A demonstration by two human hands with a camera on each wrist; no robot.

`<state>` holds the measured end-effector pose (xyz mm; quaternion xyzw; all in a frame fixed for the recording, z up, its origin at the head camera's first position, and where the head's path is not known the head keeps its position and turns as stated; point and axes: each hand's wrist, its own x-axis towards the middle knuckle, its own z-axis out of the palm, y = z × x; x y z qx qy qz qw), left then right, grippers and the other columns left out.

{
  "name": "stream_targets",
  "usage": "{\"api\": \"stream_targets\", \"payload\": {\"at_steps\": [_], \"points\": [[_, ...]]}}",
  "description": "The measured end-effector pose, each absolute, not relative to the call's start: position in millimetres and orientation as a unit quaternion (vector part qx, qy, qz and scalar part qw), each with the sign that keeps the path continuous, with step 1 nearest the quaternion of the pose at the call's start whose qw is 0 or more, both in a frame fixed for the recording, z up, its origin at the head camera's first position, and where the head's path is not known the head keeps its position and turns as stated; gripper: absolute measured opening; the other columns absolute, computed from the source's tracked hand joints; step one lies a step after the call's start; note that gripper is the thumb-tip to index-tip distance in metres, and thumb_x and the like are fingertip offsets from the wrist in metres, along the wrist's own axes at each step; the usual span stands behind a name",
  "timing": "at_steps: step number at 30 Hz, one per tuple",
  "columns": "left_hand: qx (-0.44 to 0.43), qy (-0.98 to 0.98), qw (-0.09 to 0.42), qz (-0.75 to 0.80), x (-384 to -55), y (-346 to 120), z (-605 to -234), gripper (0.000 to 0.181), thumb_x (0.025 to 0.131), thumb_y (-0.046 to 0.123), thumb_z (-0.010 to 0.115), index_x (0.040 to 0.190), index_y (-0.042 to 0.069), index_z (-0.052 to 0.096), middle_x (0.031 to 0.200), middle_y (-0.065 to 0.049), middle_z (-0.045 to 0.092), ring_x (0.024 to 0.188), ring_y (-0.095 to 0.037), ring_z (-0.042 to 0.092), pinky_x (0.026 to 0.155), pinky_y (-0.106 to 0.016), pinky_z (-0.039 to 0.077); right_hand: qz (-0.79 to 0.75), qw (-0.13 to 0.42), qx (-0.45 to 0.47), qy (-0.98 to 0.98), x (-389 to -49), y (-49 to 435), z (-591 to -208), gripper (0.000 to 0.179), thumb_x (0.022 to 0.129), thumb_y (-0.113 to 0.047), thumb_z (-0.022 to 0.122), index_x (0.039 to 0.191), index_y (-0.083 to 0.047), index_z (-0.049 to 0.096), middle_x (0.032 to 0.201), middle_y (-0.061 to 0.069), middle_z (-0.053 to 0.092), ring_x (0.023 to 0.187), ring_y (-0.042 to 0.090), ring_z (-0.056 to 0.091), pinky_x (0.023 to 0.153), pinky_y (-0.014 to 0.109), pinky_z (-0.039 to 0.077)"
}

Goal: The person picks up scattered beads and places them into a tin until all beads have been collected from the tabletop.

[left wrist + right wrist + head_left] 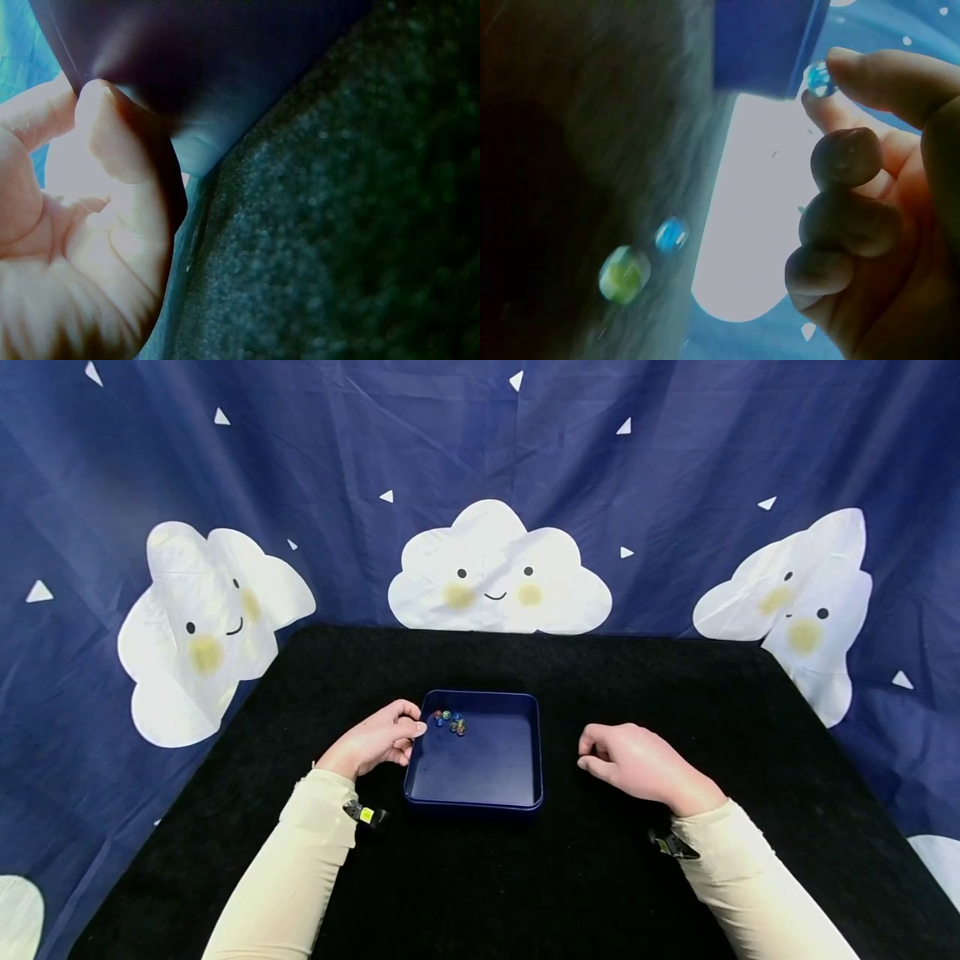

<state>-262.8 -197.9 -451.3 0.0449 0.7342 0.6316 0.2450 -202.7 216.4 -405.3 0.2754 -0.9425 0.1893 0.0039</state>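
A square dark blue tray (480, 760) lies in front of me, with several coloured glass marbles (453, 727) grouped in its far left corner. My left hand (384, 737) grips the tray's left wall, thumb over the rim; the left wrist view shows the fingertips pinching the wall (247, 45). To the right of the tray, my right hand (637, 762) pinches a clear-blue marble (821, 79) between thumb and forefinger, with the other fingers curled in. That marble is hidden in the head view.
Near the right hand, a green-and-white marble (624, 274) and a blue marble (672, 235) lie on the black cloth (480, 885) of the table. A blue curtain (480, 443) with white clouds and triangles hangs behind and at both sides.
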Motion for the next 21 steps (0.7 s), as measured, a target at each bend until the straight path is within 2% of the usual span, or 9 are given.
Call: {"api": "stream_targets", "payload": {"at_steps": [6,21], "points": [[0.045,0.733,0.246,0.632,-263.6,-197.4,-450.1,0.043,0.1,0.017,0.061,0.13,-0.001,0.036,0.074,-0.004,0.054,0.057,-0.013,0.054,0.057,-0.027,0.053,0.195,0.021,0.303,-0.933,-198.5,197.4,-396.9,0.013,0.091,-0.029,0.074,0.09,-0.032,0.061,0.065,-0.019,0.047,0.058,0.002,0.047,0.058,0.028,0.043],[0.051,0.735,0.244,0.631,-263.1,-198.9,-451.5,0.042,0.099,0.018,0.062,0.127,0.001,0.036,0.077,-0.004,0.055,0.058,-0.012,0.054,0.056,-0.026,0.053,0.198,0.032,0.354,-0.914,-193.9,163.2,-398.1,0.015,0.092,-0.031,0.075,0.09,-0.032,0.06,0.065,-0.02,0.045,0.06,0.0,0.046,0.057,0.024,0.042]]}}
